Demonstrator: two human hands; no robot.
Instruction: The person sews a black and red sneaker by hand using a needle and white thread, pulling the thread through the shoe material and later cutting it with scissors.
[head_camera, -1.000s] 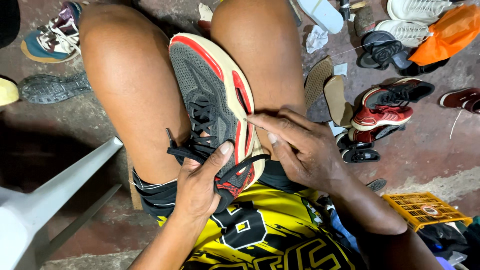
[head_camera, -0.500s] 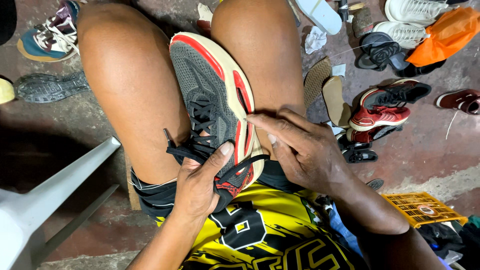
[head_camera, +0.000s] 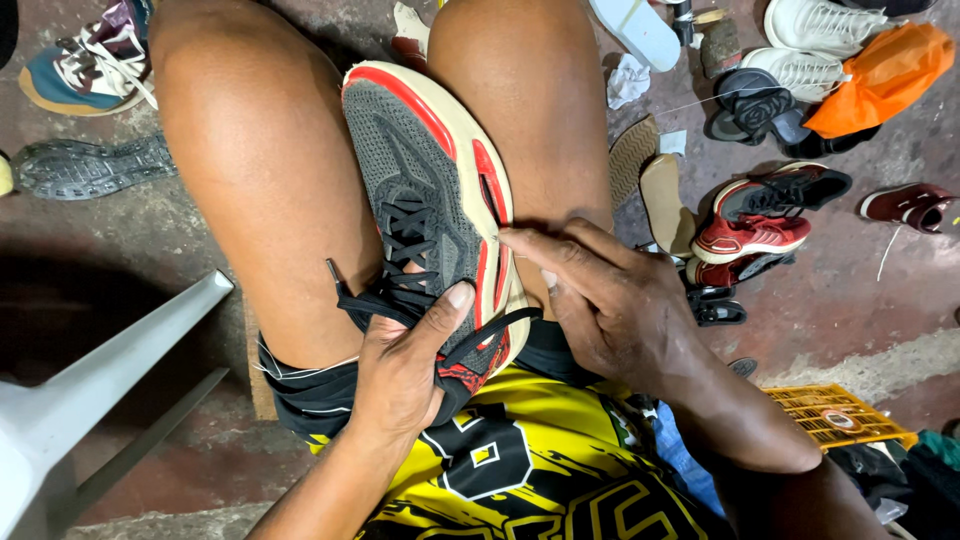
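From the head camera I see a grey knit-mesh running shoe with cream foam sole and red trim (head_camera: 430, 210) wedged toe-away between the two bare knees. My left hand (head_camera: 405, 365) grips its heel end from below, thumb pressed on the black laces, fingers wrapped under the collar. My right hand (head_camera: 610, 300) lies against the shoe's outer side, fingertips pinched together at the seam where red upper meets cream sole; whether they hold anything I cannot tell. A yellow plastic lattice crate (head_camera: 835, 415) sits lower right on the rough concrete floor. A red-and-black lace-up trainer (head_camera: 765, 215) and a crumpled orange cloth (head_camera: 870, 75) lie beyond, near loose rubber soles.
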